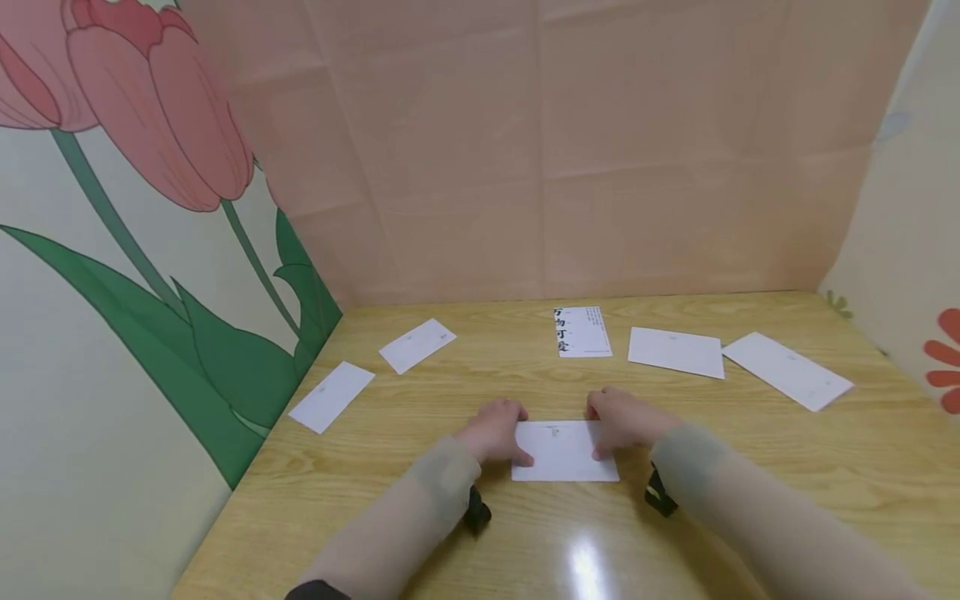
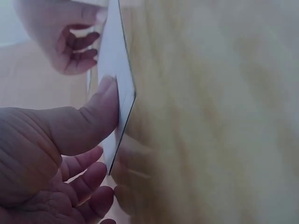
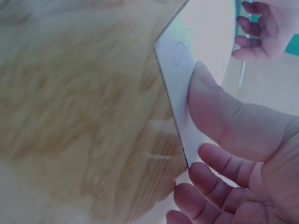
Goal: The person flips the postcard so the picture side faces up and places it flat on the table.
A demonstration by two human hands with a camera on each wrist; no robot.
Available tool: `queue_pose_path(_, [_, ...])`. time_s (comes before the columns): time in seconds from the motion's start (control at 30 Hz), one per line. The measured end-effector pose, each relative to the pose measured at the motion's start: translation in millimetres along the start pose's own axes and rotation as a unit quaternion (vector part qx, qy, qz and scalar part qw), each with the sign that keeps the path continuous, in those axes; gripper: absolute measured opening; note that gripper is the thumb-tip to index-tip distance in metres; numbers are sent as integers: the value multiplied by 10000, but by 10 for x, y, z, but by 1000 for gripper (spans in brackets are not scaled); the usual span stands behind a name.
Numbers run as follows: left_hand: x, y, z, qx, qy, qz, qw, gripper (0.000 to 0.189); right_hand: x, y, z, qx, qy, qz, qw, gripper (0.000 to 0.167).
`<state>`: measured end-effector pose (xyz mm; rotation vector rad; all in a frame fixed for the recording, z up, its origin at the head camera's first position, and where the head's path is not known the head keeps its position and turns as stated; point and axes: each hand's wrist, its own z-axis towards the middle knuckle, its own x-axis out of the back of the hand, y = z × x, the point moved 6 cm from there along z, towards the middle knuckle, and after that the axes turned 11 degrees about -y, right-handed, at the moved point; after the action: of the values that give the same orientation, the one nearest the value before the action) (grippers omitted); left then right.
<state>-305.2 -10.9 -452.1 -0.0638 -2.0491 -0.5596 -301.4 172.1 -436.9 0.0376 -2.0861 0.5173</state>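
In the head view a white card with faint small print lies lengthwise between the two hands, close over the wooden table. My left hand holds its left end, thumb on the upper face and fingers around the far left corner. At the opposite end, my right hand grips it the same way, its thumb on the printed face. From the right wrist, small ovals show along the card. Each wrist view shows the fingertips right at the card's edge.
Farther back on the table stands a loose arc of cards: two at left, a left card and another card; a card with black characters; and two at right, a card touching a slanted card. A pinkish sheet rises behind.
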Motion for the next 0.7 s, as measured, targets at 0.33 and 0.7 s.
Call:
queue_pose_path(0.33, [79, -13, 78, 180, -111, 198, 9996, 48, -4, 0, -21, -35, 46, 131, 9999, 48])
queue_pose_path(0.7, [83, -10, 78, 309, -76, 279, 9991, 46, -21, 55, 46, -220, -80, 375, 9990, 47])
